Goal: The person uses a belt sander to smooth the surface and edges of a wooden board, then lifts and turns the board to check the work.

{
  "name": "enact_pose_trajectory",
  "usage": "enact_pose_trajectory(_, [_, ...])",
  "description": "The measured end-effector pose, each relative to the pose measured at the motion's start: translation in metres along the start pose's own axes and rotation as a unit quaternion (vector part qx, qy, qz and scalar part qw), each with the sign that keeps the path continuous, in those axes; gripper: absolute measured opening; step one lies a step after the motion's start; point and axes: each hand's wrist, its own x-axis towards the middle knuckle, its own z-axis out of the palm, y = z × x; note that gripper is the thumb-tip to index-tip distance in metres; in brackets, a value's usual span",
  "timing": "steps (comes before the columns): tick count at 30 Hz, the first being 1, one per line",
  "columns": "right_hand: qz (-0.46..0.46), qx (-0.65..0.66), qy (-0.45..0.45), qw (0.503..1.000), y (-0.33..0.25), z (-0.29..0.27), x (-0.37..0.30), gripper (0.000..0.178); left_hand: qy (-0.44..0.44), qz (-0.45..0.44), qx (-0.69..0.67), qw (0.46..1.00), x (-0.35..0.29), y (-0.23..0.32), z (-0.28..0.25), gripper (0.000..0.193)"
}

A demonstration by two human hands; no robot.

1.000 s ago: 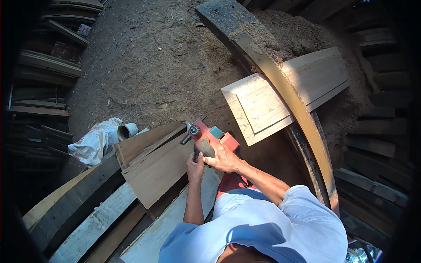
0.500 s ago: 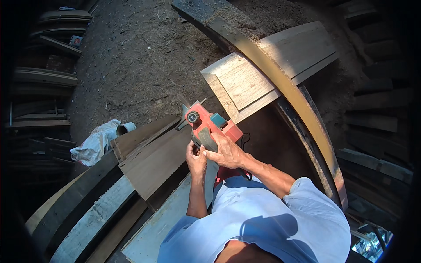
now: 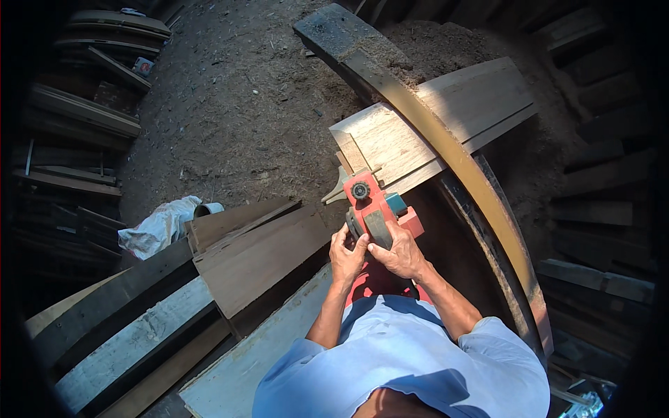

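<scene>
Both hands are on a red electric planer (image 3: 373,202) with a round black knob at its front and a teal part on its right side. My left hand (image 3: 347,256) is closed on the planer's left side, its thumb toward the middle. My right hand (image 3: 401,254) wraps round the body from the right. The planer's front overlaps the near end of a pale wooden panel (image 3: 387,136) with a stepped border; I cannot tell whether they touch. A light-coloured guide piece (image 3: 337,187) sticks out to the left of the planer.
A long beam with a yellowish face (image 3: 453,160) crosses over the panel. Brown boards (image 3: 261,244) and a pale plank (image 3: 258,355) lie at the left. A white sack (image 3: 157,226) sits beyond them. Stacked timber (image 3: 90,108) lines the far left. Shavings cover the ground.
Both hands and the planer have moved right, and its front now overlaps the panel's near end. The planer has turned to point more straight ahead. The whole view has shifted slightly.
</scene>
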Motion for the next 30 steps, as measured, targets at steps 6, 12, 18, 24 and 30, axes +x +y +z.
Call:
enact_pose_trajectory(6, [0.016, 0.008, -0.001, 1.0, 0.01, 0.008, 0.025, 0.038, 0.004, 0.027, -0.007, 1.0, 0.033, -0.006, -0.002, 0.059])
enact_pose_trajectory(12, [0.044, 0.027, -0.026, 0.998, -0.008, 0.007, 0.068, 0.041, 0.007, 0.036, -0.002, 0.999, 0.075, 0.006, -0.013, 0.058])
enact_pose_trajectory(18, [-0.025, 0.0, 0.013, 1.0, -0.006, 0.016, 0.112, 0.038, 0.011, 0.049, -0.014, 0.999, 0.118, 0.01, -0.023, 0.06])
enact_pose_trajectory(24, [-0.056, -0.009, 0.015, 0.998, -0.01, 0.019, 0.155, 0.042, 0.019, 0.052, -0.028, 0.998, 0.163, 0.013, -0.032, 0.058])
enact_pose_trajectory(30, [-0.038, 0.007, 0.007, 0.999, -0.023, 0.025, 0.201, 0.041, 0.012, 0.05, -0.078, 0.996, 0.212, 0.01, -0.039, 0.049])
